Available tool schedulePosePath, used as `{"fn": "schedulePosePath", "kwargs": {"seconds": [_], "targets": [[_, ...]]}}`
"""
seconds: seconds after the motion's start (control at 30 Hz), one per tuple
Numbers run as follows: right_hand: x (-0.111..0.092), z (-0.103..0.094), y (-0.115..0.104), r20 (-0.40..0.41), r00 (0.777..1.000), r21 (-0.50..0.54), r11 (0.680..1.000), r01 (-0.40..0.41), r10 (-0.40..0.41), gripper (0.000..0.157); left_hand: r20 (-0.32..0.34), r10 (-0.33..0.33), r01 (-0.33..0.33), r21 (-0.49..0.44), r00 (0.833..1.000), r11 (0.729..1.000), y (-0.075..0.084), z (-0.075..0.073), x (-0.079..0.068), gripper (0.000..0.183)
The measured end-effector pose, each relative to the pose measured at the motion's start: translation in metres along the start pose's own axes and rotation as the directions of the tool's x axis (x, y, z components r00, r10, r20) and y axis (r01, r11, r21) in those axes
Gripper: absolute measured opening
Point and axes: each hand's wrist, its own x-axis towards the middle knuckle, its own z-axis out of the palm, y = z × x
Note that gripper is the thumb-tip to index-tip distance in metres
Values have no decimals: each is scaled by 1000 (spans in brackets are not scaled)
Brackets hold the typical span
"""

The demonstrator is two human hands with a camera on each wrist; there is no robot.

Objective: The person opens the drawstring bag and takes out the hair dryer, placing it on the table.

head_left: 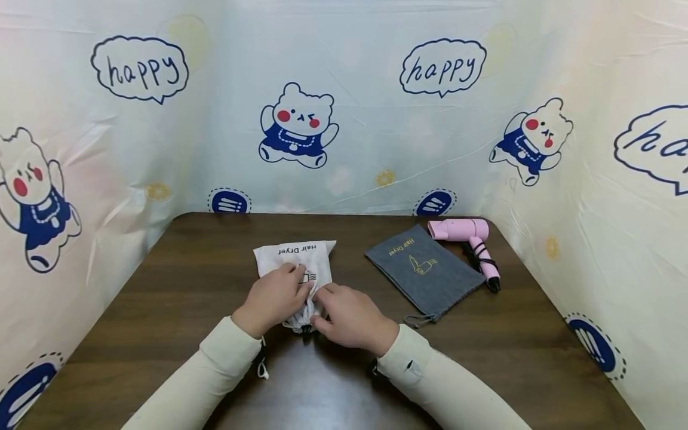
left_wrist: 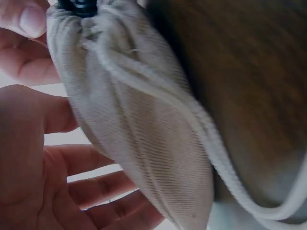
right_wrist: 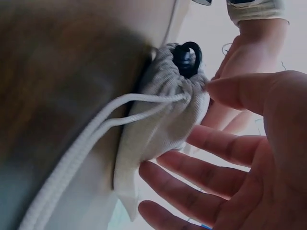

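Note:
A white drawstring bag (head_left: 322, 263), printed "Hair Dryer", lies on the table with its gathered mouth toward me. From that mouth a black end with a loop (right_wrist: 194, 57) sticks out; the rest of what bulges inside is hidden. White cords (left_wrist: 211, 134) trail out at the sides. My left hand (head_left: 275, 298) lies on the bag's left and middle, its fingers extended over the cloth. On the right side near the mouth, my right hand (head_left: 352, 313) touches the bag with relaxed, spread fingers (right_wrist: 206, 172). Neither hand shows a grip.
To the right lies a grey drawstring pouch (head_left: 424, 272) with gold "Hair Dryer" print. A pink hair dryer (head_left: 459, 230), a black cord wound about its handle, sits beyond it at the table's back right corner. Printed curtains (head_left: 365, 137) enclose the brown table (head_left: 193, 269).

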Motion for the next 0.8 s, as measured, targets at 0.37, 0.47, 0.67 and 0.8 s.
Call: {"fn": "schedulePosePath", "kwargs": {"seconds": [0.37,0.47,0.67,0.8], "targets": [[1,-9,1,4,999,22,999,-40,40,26,-97,81,-64,168,992,984,18,-27,-12,30],[1,-10,2,-13,999,20,999,-41,41,28,-94,114,-93,199,989,975,26,-36,-17,26],[0,-7,4,-11,1000,-12,1000,-27,27,34,111,54,-73,172,992,982,36,-46,-26,36],[1,-1,6,4,1000,-48,999,-15,15,41,179,25,-59,187,984,981,36,-41,-29,45]]}}
